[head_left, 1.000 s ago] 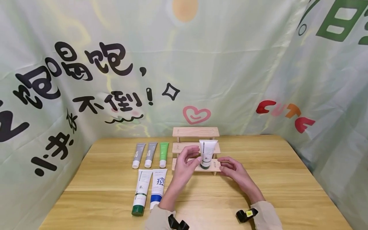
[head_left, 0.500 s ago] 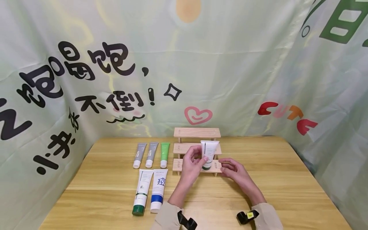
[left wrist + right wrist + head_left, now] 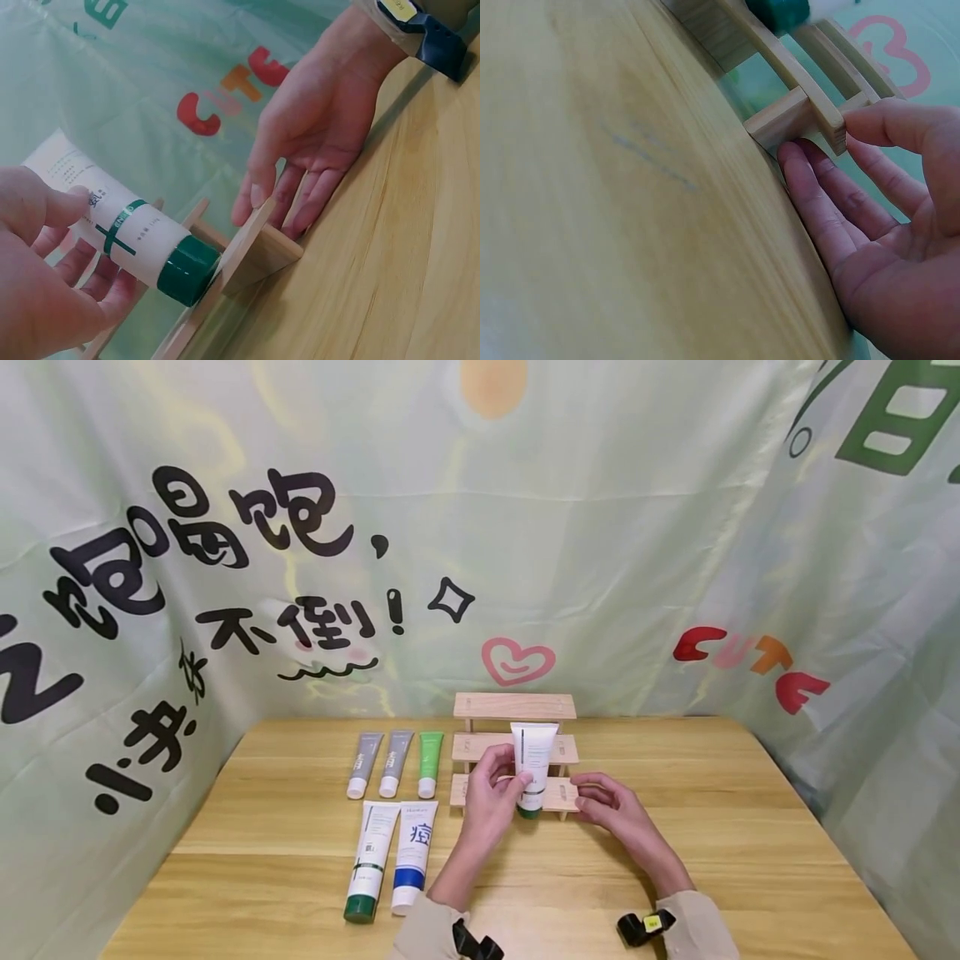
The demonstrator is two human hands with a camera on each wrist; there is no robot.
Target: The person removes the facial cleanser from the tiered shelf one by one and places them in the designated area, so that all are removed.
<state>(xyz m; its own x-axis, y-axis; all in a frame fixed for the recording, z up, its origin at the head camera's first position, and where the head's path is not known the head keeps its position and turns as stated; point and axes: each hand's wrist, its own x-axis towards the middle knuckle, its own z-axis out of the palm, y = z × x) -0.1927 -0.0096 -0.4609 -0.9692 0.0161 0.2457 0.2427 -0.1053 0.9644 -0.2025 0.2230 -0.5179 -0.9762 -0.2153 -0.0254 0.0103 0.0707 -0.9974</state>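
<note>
My left hand (image 3: 489,806) grips a white squeeze tube (image 3: 536,747) with a dark green cap, thumb across its front. In the head view the tube stands cap down before the lowest step of a three-tier wooden display stand (image 3: 513,705). The left wrist view shows the green cap (image 3: 187,270) close by the step's front edge; contact there cannot be told. My right hand (image 3: 618,814) pinches the right end of that lowest step. In the right wrist view its thumb meets the end of the board (image 3: 829,124), with the other fingers beside the support below.
Left of the stand lie two grey tubes (image 3: 365,764) (image 3: 396,764) and a green tube (image 3: 430,760). Nearer me are a larger white tube with green cap (image 3: 372,860) and a white-and-blue tube (image 3: 415,852). A printed curtain (image 3: 600,568) rises behind the wooden table (image 3: 750,843).
My left hand has closed its hold on the tube and shifted it slightly left and toward me, off the front of the lowest step. The right hand stays at the stand's end.
</note>
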